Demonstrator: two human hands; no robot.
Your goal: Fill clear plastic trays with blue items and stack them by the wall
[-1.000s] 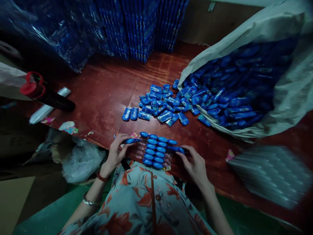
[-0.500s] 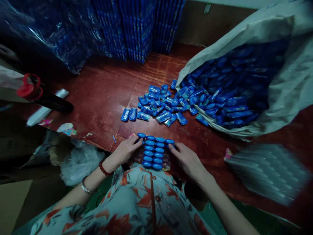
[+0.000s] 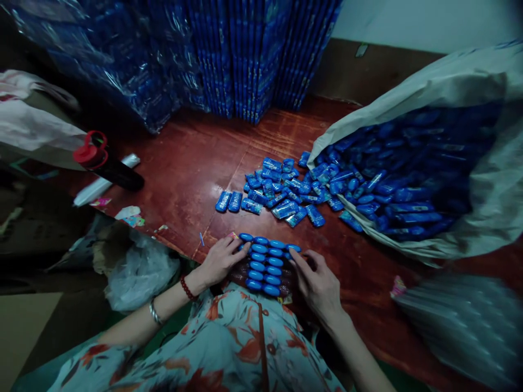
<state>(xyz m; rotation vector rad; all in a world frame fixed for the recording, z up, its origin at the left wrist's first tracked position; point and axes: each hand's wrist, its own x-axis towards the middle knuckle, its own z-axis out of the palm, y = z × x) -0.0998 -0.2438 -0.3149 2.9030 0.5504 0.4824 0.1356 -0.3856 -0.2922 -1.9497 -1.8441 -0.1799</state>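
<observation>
Packs [image 3: 274,262] sit rowed at the near edge of the desk [image 3: 180,163], left hand [image 3: 221,261] and right hand [image 3: 321,277] curled at outer ones (whether gripping, I cannot tell). Probably light, slick; pinch the flat sides.

A workshop, by its look — a bulk sack [image 3: 498,190] of blue packets [image 3: 284,209], plastic-wrapped stacks [image 3: 122,65], a worn table [image 3: 183,169].

Red-lidded bottle [image 3: 118,172] beside white roll [image 3: 93,190]; plastic bag [image 3: 141,272].
</observation>
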